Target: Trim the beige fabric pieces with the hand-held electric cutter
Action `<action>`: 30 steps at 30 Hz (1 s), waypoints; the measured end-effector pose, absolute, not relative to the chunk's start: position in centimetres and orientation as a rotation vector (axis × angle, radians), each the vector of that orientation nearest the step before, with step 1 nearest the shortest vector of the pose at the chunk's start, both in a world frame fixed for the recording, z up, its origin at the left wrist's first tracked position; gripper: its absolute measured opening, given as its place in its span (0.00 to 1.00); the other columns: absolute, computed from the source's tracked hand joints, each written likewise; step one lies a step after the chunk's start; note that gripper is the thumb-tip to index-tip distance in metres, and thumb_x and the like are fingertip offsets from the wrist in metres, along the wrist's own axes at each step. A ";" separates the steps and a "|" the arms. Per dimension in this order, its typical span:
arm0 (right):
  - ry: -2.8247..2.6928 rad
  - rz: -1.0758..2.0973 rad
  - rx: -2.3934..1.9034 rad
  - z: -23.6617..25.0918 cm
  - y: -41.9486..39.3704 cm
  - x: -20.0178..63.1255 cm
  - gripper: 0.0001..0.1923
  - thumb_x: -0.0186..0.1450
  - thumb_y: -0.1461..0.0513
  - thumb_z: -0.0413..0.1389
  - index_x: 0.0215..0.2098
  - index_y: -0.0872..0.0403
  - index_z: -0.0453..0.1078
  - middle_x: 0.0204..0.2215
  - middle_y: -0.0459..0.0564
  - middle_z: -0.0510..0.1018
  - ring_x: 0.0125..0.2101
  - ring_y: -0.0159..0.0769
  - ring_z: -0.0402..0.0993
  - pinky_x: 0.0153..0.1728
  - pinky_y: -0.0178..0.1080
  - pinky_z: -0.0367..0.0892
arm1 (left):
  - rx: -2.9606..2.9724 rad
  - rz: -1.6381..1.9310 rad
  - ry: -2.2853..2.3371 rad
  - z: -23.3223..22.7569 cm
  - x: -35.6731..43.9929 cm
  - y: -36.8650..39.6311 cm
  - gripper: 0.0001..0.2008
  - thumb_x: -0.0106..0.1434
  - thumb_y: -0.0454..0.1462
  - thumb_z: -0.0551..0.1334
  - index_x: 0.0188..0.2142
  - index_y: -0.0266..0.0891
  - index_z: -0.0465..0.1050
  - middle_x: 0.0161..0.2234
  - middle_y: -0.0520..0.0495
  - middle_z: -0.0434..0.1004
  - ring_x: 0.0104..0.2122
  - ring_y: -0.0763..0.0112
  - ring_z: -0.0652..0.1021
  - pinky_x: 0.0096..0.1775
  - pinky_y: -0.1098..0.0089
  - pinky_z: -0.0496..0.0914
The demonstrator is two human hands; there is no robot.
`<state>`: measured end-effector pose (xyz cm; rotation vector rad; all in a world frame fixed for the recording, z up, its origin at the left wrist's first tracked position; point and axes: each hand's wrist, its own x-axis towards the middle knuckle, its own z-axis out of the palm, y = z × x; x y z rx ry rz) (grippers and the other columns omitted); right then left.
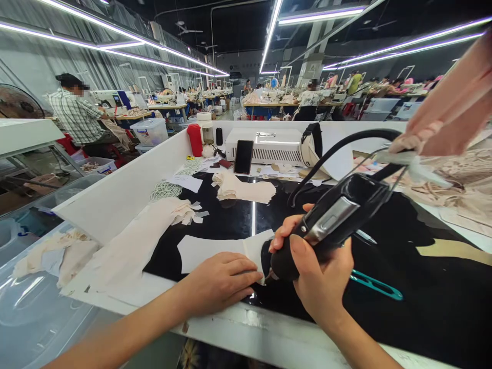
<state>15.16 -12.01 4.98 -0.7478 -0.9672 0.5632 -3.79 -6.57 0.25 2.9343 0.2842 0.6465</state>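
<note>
My right hand [317,274] grips a black handheld tool [330,220] with a silver panel, its tip pointing down at the edge of a cream fabric piece [215,251] on the black worktop [415,287]. A black cable [334,148] arcs up from the tool. My left hand [221,281] lies flat on the fabric piece, fingers together, pressing it down just left of the tool's tip.
Teal thread snips [374,284] lie right of my right hand. A stack of cream pieces [242,189], a phone [243,157], a white machine [269,143] and a red bottle [195,139] stand further back. Pink fabric [453,102] hangs at the upper right. A person in a checked shirt [77,115] sits at left.
</note>
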 end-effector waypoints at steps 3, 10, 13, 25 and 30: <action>-0.959 0.570 -0.746 5.0 -12.0 15.2 0.16 0.66 0.64 0.66 0.48 0.46 0.69 0.33 0.41 0.79 0.26 0.32 0.77 0.27 0.38 0.76 | 2.914 0.654 0.294 0.1 -3.9 -6.6 0.15 0.82 0.39 0.55 0.60 0.36 0.73 0.54 0.40 0.81 0.53 0.60 0.82 0.58 0.60 0.76; -0.946 0.580 -0.760 5.0 -11.9 15.1 0.18 0.65 0.62 0.67 0.50 0.46 0.68 0.33 0.41 0.79 0.26 0.33 0.77 0.27 0.39 0.76 | 2.911 0.645 0.308 0.0 -4.1 -6.6 0.14 0.81 0.39 0.56 0.58 0.36 0.75 0.54 0.39 0.81 0.53 0.60 0.82 0.58 0.59 0.76; -0.945 0.585 -0.752 4.9 -11.9 15.2 0.17 0.65 0.63 0.67 0.49 0.46 0.69 0.33 0.41 0.79 0.26 0.33 0.77 0.27 0.39 0.76 | 2.914 0.647 0.295 0.0 -4.0 -6.6 0.14 0.81 0.39 0.57 0.58 0.35 0.76 0.54 0.39 0.82 0.52 0.60 0.82 0.58 0.59 0.77; -0.955 0.579 -0.739 4.9 -12.1 15.5 0.15 0.67 0.59 0.69 0.47 0.46 0.69 0.34 0.41 0.79 0.26 0.33 0.77 0.27 0.38 0.76 | 2.917 0.638 0.319 0.3 -4.1 -6.6 0.14 0.82 0.39 0.56 0.57 0.36 0.75 0.51 0.40 0.83 0.49 0.61 0.82 0.56 0.60 0.77; -0.935 0.592 -0.718 5.1 -12.1 15.3 0.17 0.67 0.57 0.70 0.48 0.46 0.69 0.33 0.41 0.79 0.26 0.33 0.77 0.27 0.39 0.76 | 2.905 0.645 0.316 0.5 -4.5 -6.5 0.13 0.81 0.38 0.56 0.58 0.37 0.74 0.52 0.40 0.83 0.50 0.62 0.82 0.55 0.62 0.78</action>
